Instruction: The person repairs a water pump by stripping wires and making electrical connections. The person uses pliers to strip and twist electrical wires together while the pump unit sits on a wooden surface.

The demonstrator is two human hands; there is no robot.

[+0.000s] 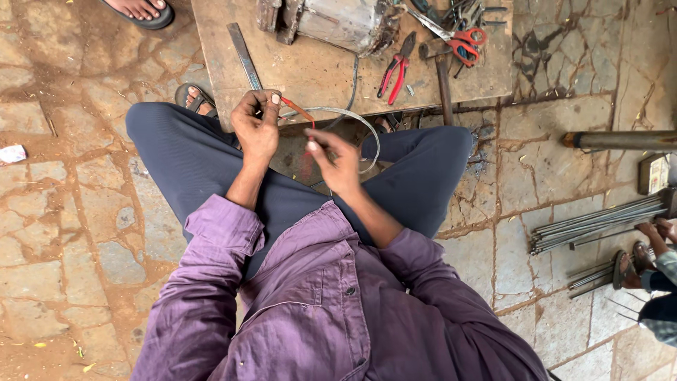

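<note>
I sit cross-legged in dark trousers and a purple shirt. My left hand pinches one end of a thin red wire just above my knees. My right hand grips the wire's other end, close to a grey cable that loops out from under a metal motor-like cylinder on a low wooden board. The wire runs taut between both hands.
On the board lie red-handled pliers, red scissors, a flat metal file and a hammer handle. Metal rods lie on the stone floor at right, beside another person's hand and sandalled foot. Another sandalled foot stands top left.
</note>
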